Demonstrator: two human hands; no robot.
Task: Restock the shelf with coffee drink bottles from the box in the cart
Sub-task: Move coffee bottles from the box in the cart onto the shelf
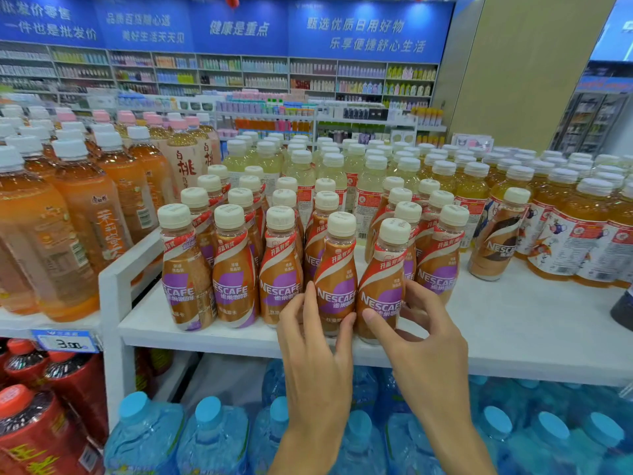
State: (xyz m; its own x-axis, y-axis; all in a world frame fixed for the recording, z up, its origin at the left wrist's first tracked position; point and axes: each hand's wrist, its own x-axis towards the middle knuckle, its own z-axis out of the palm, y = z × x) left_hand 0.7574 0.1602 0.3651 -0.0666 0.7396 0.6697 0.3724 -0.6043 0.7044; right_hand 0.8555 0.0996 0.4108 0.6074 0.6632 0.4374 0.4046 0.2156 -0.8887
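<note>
**Front row of coffee bottles nearly in line, shelf space still waiting**

Head view: the left hand [313,341] and right hand [421,332] are working at the front edge of the white shelf [534,330]. The left grip is pinching the lower body of one coffee bottle [337,269], thumb and fingers wrapping it. The right grip is closing loosely around the neighbouring bottle [383,279], thumb on its label, fingers curling behind. Both bottles are standing upright on the shelf, touching each other and just beside the row of coffee bottles [233,265] already filling the left part. Behind them more rows are standing packed. To the right, bare shelf is showing in front of a lone darker coffee bottle [498,234], so stocking is probably well advanced but unfinished. The cart and box are out of view, so the remaining supply cannot be judged.
</note>
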